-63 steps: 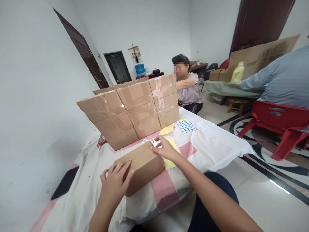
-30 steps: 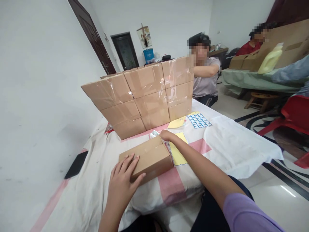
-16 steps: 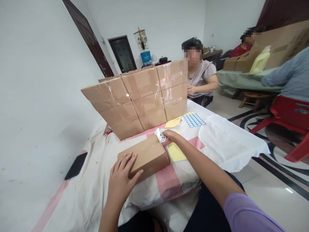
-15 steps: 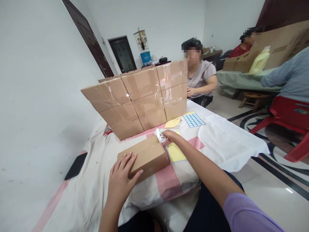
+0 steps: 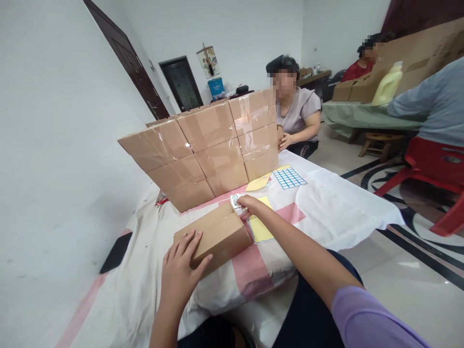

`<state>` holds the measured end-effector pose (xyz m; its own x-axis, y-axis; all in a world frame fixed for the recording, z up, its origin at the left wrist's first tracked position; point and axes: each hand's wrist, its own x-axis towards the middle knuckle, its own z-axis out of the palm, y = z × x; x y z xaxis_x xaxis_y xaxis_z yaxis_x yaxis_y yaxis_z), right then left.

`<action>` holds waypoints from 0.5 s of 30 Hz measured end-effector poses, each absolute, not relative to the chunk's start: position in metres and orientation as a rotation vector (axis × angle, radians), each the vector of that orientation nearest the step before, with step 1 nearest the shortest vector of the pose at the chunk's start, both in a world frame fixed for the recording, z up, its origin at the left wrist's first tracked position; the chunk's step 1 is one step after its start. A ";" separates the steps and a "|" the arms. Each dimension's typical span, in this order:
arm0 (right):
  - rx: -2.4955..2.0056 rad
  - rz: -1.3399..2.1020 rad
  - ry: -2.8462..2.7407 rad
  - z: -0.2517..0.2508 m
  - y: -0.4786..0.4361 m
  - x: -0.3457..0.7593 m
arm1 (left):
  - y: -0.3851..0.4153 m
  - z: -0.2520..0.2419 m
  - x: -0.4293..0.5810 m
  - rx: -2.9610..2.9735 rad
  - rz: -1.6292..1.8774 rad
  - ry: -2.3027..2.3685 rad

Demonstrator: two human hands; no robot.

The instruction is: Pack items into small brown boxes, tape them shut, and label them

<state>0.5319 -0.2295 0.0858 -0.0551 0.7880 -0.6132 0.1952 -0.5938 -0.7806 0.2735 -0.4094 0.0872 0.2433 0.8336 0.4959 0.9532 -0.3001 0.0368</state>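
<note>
A closed brown cardboard box (image 5: pixel 217 229) lies on the cloth-covered table in front of me. Resting flat on its near left end is my left hand (image 5: pixel 183 258), fingers spread over the top and thumb along the near side. Just past the box's far right end, my right hand (image 5: pixel 248 207) is closed around a small white object (image 5: pixel 235 200) with a greenish patch, its kind not clear. Under and beside that hand lies a yellow sheet (image 5: pixel 261 229) with a blue-edged border.
Stacked, taped cardboard boxes (image 5: pixel 221 157) form a wall behind. A blue-grid label sheet (image 5: pixel 290 178) and a yellow card (image 5: pixel 259 182) lie at right. A black flat object (image 5: pixel 116 252) is at left. A co-worker (image 5: pixel 300 113) sits beyond; a red chair (image 5: pixel 431 179) stands right.
The white object in my right hand has turned a little and shows its greenish patch more plainly. My left hand stays on the box. The camera view has shifted slightly.
</note>
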 end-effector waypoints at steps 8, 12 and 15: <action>-1.713 1.613 -1.112 0.076 -0.235 0.527 | -0.412 0.089 0.277 -2.194 -0.633 -1.735; -1.726 1.598 -1.127 0.075 -0.239 0.524 | -0.410 0.086 0.276 -2.187 -0.633 -1.742; -1.734 1.580 -1.127 0.076 -0.243 0.523 | -0.405 0.082 0.271 -2.175 -0.644 -1.739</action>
